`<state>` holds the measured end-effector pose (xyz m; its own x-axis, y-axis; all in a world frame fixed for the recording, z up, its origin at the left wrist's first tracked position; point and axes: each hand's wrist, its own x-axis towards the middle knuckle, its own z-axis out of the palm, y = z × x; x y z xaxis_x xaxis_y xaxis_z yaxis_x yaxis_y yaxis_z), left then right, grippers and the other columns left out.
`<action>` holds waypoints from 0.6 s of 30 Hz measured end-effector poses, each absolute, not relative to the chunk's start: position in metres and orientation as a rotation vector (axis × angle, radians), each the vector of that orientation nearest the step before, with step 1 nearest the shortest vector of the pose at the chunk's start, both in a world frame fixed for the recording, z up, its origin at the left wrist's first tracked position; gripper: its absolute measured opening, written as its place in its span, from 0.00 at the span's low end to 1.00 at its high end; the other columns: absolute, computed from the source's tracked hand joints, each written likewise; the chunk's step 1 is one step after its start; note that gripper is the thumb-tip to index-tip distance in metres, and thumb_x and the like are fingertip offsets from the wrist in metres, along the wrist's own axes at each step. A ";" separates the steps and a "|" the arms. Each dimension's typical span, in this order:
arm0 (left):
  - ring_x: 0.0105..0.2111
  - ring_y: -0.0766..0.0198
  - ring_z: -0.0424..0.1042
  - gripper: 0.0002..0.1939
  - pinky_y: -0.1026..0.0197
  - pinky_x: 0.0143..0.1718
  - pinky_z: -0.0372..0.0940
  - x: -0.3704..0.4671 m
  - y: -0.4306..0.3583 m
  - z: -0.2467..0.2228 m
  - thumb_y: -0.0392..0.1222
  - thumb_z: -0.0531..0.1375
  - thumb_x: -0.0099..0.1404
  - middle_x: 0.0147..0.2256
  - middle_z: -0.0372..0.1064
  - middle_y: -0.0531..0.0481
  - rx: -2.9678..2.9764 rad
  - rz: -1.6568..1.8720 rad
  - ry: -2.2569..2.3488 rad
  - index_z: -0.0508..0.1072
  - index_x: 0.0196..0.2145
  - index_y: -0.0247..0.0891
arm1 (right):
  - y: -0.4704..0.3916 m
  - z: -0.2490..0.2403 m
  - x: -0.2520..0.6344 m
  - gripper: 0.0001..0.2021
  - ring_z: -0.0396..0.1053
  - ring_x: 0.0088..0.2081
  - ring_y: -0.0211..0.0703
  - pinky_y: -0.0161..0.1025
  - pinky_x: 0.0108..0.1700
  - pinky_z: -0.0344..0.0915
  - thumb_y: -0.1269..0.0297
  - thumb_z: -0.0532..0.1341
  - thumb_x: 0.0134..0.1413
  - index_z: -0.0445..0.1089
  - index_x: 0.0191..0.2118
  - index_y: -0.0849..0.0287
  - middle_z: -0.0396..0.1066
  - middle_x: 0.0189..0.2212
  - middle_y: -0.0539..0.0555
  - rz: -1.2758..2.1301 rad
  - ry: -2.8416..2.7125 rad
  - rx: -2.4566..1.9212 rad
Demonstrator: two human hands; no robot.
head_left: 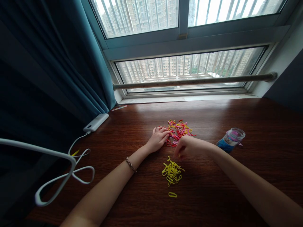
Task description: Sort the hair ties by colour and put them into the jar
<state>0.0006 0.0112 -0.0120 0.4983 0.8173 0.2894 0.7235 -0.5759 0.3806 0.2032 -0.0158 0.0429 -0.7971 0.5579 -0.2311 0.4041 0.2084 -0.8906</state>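
Observation:
A mixed pile of red, pink and yellow bands [179, 128] lies near the middle of the brown table. My left hand [159, 138] rests at the pile's left edge, fingers spread and lying flat, the fingertips touching the bands. Between the mixed pile and a smaller heap of yellow bands [172, 172] hovers my right hand [186, 147]. Its fingers are bent downward and pressed together; whatever is between them is too small to make out. One single yellow band [172, 194] lies apart, nearer to me than the heap.
A clear jar with a blue label [231, 139] leans on its side, right of the piles, beside my right forearm. At the left are a white power strip [96, 122], a looping white cable [81, 181] and a blue curtain [94, 78]. The window sill [189, 98] borders the table's back.

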 end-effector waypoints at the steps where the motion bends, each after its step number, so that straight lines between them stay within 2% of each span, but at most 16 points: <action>1: 0.51 0.58 0.55 0.15 0.45 0.54 0.43 0.001 0.011 -0.012 0.43 0.47 0.65 0.46 0.66 0.51 2.525 0.659 1.320 0.68 0.45 0.48 | -0.018 0.044 0.203 0.17 0.71 0.26 0.37 0.29 0.27 0.65 0.79 0.53 0.35 0.75 0.30 0.61 0.74 0.23 0.50 1.638 -2.394 -0.877; 4: 0.53 0.58 0.53 0.14 0.43 0.54 0.40 0.000 0.010 -0.011 0.43 0.46 0.65 0.47 0.66 0.52 2.488 0.638 1.319 0.68 0.44 0.47 | -0.021 0.049 0.205 0.24 0.71 0.31 0.38 0.28 0.29 0.65 0.81 0.52 0.33 0.73 0.39 0.59 0.74 0.32 0.52 1.672 -2.511 -0.836; 7: 0.54 0.59 0.53 0.13 0.42 0.55 0.36 -0.001 0.010 -0.011 0.42 0.47 0.65 0.46 0.67 0.53 2.470 0.631 1.293 0.69 0.42 0.47 | -0.015 0.053 0.209 0.22 0.71 0.30 0.39 0.29 0.26 0.64 0.80 0.51 0.36 0.71 0.41 0.63 0.73 0.33 0.55 1.606 -2.439 -1.089; 10: 0.51 0.60 0.57 0.10 0.45 0.56 0.37 -0.002 0.010 -0.011 0.41 0.50 0.64 0.43 0.69 0.53 2.470 0.677 1.263 0.70 0.39 0.45 | -0.004 0.051 0.215 0.17 0.70 0.26 0.39 0.29 0.24 0.62 0.79 0.52 0.39 0.72 0.35 0.64 0.73 0.27 0.55 1.169 -2.379 -1.453; 13: 0.48 0.60 0.61 0.07 0.47 0.56 0.40 -0.003 0.011 -0.012 0.40 0.55 0.60 0.40 0.71 0.51 2.470 0.744 1.254 0.71 0.37 0.43 | 0.006 0.044 0.221 0.12 0.69 0.28 0.40 0.31 0.28 0.60 0.77 0.55 0.40 0.73 0.29 0.62 0.72 0.26 0.55 0.665 -2.393 -1.600; 15: 0.47 0.59 0.62 0.08 0.48 0.55 0.42 -0.004 0.012 -0.013 0.39 0.58 0.57 0.38 0.72 0.51 2.463 0.781 1.245 0.71 0.37 0.42 | 0.010 0.038 0.222 0.10 0.69 0.29 0.40 0.31 0.29 0.59 0.76 0.56 0.40 0.74 0.28 0.60 0.72 0.26 0.55 0.542 -2.403 -1.614; 18: 0.43 0.60 0.65 0.10 0.49 0.54 0.47 -0.005 0.013 -0.013 0.37 0.59 0.55 0.33 0.72 0.52 2.429 0.831 1.218 0.70 0.38 0.41 | 0.012 0.028 0.222 0.09 0.68 0.28 0.39 0.31 0.29 0.57 0.75 0.58 0.39 0.73 0.27 0.59 0.71 0.26 0.53 0.542 -2.413 -1.607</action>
<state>-0.0048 0.0129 -0.0134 0.4738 0.8027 0.3621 0.6299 -0.5963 0.4976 0.2215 0.0117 0.0282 -0.3932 0.9185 -0.0422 0.8482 0.3446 -0.4023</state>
